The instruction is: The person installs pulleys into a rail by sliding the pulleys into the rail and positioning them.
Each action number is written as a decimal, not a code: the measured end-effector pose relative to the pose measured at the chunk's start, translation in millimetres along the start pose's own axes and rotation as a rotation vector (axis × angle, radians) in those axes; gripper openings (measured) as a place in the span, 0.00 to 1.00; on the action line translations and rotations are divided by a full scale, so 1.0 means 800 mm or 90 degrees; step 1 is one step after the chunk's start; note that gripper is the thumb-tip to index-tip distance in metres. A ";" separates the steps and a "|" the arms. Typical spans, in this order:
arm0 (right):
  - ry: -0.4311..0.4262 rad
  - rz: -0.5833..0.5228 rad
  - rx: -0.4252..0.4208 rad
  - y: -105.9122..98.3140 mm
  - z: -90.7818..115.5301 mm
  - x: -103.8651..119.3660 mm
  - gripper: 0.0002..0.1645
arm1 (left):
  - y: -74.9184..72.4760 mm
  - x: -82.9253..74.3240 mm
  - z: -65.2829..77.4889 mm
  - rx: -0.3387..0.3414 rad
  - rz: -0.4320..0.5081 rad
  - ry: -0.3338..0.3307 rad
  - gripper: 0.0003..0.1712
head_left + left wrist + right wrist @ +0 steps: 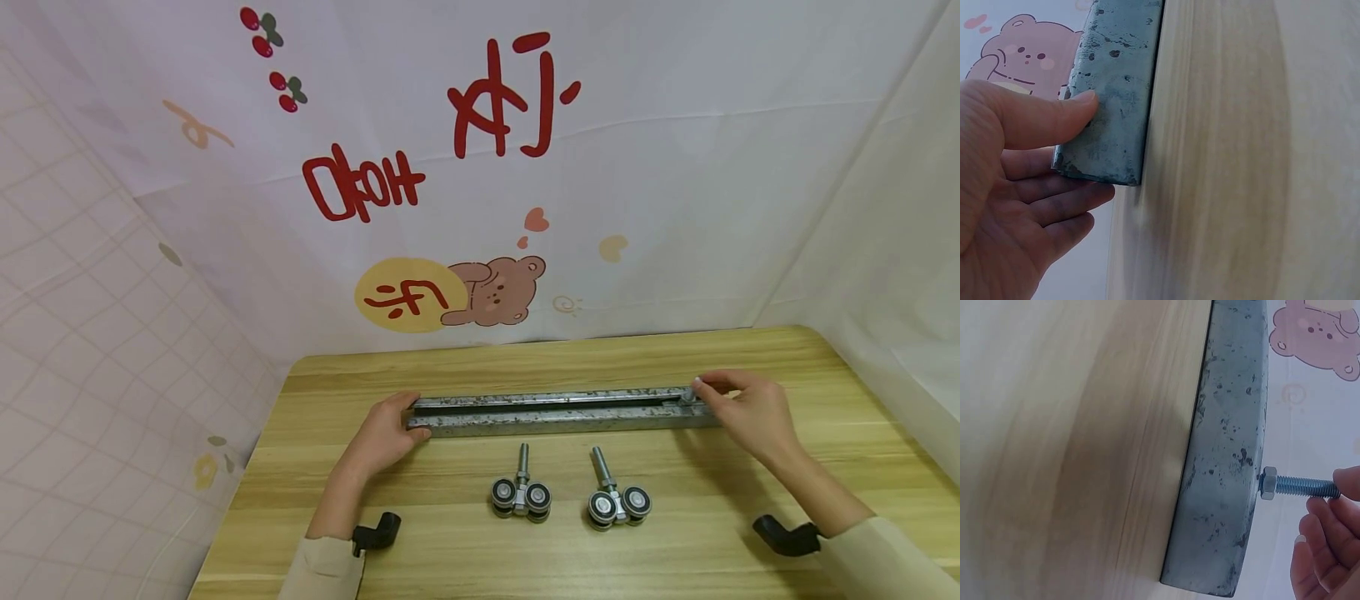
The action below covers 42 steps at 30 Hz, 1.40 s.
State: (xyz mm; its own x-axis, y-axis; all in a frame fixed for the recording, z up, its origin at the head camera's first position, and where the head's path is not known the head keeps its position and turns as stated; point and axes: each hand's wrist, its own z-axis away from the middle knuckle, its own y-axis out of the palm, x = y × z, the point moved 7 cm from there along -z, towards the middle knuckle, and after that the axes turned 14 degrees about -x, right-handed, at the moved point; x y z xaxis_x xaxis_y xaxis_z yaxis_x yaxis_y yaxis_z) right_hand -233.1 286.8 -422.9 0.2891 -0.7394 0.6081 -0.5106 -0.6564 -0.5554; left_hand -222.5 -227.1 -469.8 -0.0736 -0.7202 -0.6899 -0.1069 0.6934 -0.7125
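Note:
A galvanised steel channel rail [525, 425] lies across the table with its long slot facing up. At its left end my left hand [386, 433] grips it, the thumb on the near side wall, as the left wrist view shows. Close to the right end, a threaded bolt [1304, 487] with a hex nut [1269, 483] stands up out of the slot. My right hand [753, 417] pinches the bolt's tip between thumb and fingers. Whatever the bolt joins inside the rail is hidden. Two roller trolleys [521, 497] with bolts lie in front of the rail.
The wood-grain table [450, 550] meets a white printed cloth [660, 167] behind it. Cloth also hangs at both sides. A black band piece [378, 532] sits on the left wrist and another black piece [786, 536] on the right.

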 end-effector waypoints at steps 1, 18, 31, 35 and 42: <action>-0.003 -0.003 0.001 0.001 0.000 0.001 0.10 | 0.000 0.000 0.000 0.000 -0.001 0.001 0.41; -0.031 -0.042 0.019 0.021 0.003 0.025 0.07 | 0.000 0.000 0.000 0.001 0.001 0.005 0.40; -0.054 -0.037 0.023 0.039 0.006 0.042 0.06 | 0.001 0.002 0.000 0.005 -0.001 0.000 0.40; -0.064 -0.040 0.023 0.045 0.007 0.047 0.05 | 0.001 0.002 0.000 0.003 -0.003 0.000 0.40; -0.067 -0.041 0.036 0.052 0.008 0.056 0.05 | 0.001 0.003 -0.001 0.001 -0.005 0.006 0.40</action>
State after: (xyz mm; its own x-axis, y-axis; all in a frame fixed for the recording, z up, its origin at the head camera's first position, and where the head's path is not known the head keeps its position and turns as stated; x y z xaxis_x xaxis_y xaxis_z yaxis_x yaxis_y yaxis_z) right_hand -236.4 225.1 -422.3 0.4040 -0.7056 0.5822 -0.4433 -0.7077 -0.5501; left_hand -223.4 -228.2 -472.4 -0.0817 -0.7256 -0.6833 -0.1060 0.6880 -0.7179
